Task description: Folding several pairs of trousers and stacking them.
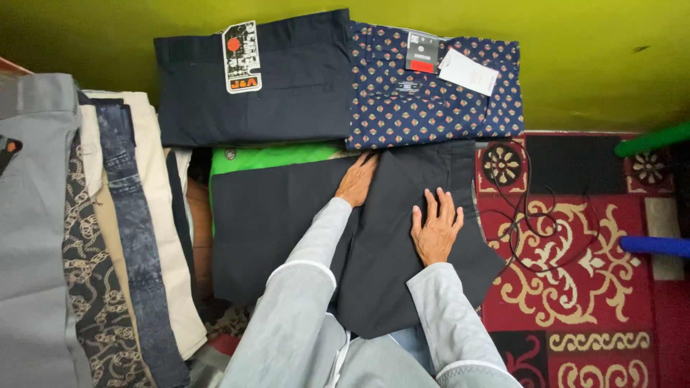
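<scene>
So the person has both palms down on a dark folded garment (402, 251) lying on the floor in the middle of the shot; the left hand (357, 180) is stretched up toward its top edge, fingers together and flat, gripping nothing; the right hand (435, 228) sits a bit lower and to the right, fingers spread wide and pressed on the cloth, also holding nothing. Both sleeves are light grey.

Just beside that garment on the left, touching it, is another dark folded piece (269, 230), and a strip of bright green fabric (273, 158) pokes out above it. Further up against the yellow-green wall (589, 57) there's a pair of navy folded trousers (251, 82) with a card label, and right next to it a navy patterned garment (438, 97) with small dots and a couple of tags on top.

Down the left side there's a row of overlapping folded clothes (108, 237); grey, chain print, washed denim, cream. On the right the floor is covered by a red patterned rug (575, 287) with a thin black cord (532, 223) looping over it; a green bar (650, 140) and a blue bar (654, 246) stick in from the right edge.
</scene>
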